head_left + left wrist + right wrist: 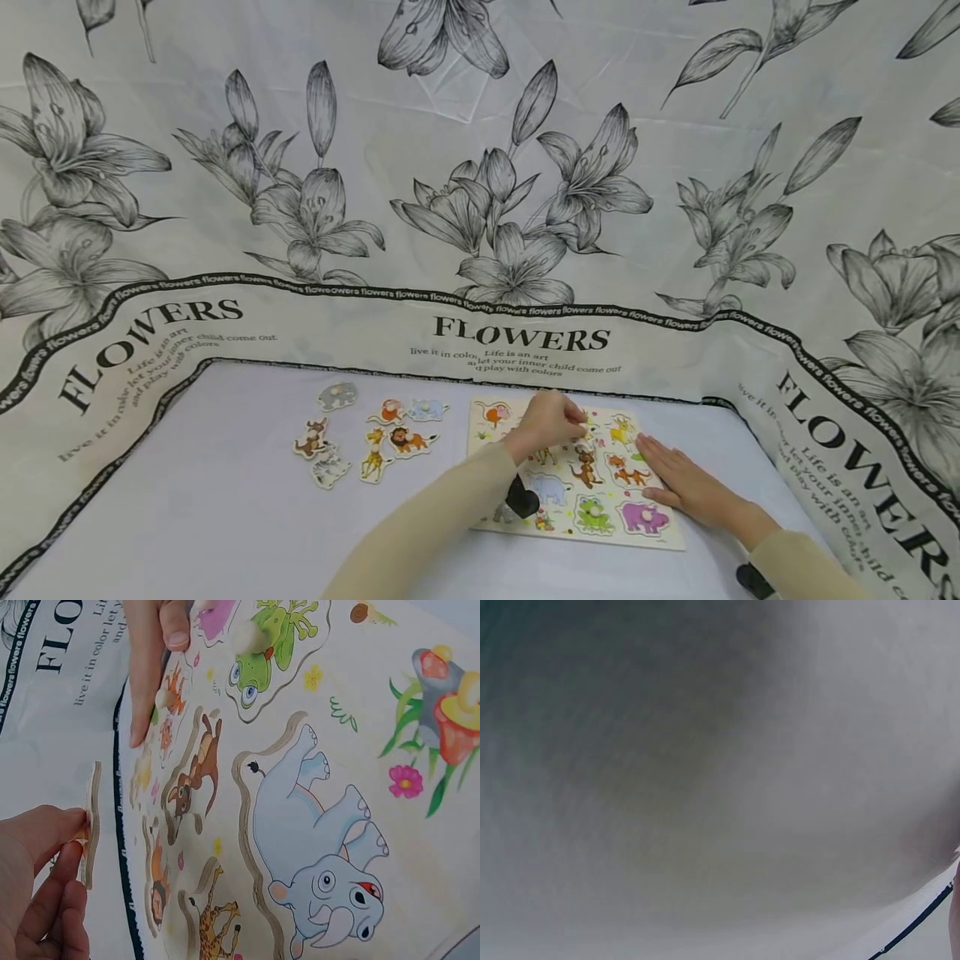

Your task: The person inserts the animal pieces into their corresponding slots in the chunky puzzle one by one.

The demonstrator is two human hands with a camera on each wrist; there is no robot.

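My left hand (547, 423) is over the far middle of a wooden animal puzzle board (663, 537). Its thumb and fingers pinch a thin wooden puzzle piece (94, 829), seen edge-on in the left wrist view, so its picture is hidden. Straight-fingered, my right hand (693, 487) rests along the board's right edge. Knobbed pieces sit in the board: a green frog (592, 517), a purple hippo (643, 518), an orange animal (626, 471) and a yellow animal (621, 431). Pieceless recesses show a pale blue rhino (300, 817), a kangaroo (196, 772) and a giraffe (217, 919).
Left of the board lie loose pieces: a grey elephant (337, 397), a monkey (391, 410), a light blue rhino (428, 409), a lion (410, 441), a giraffe (373, 457), a kangaroo (311, 438) and a zebra (328, 467). A flowered curtain (337, 250) hangs behind the white table (225, 500).
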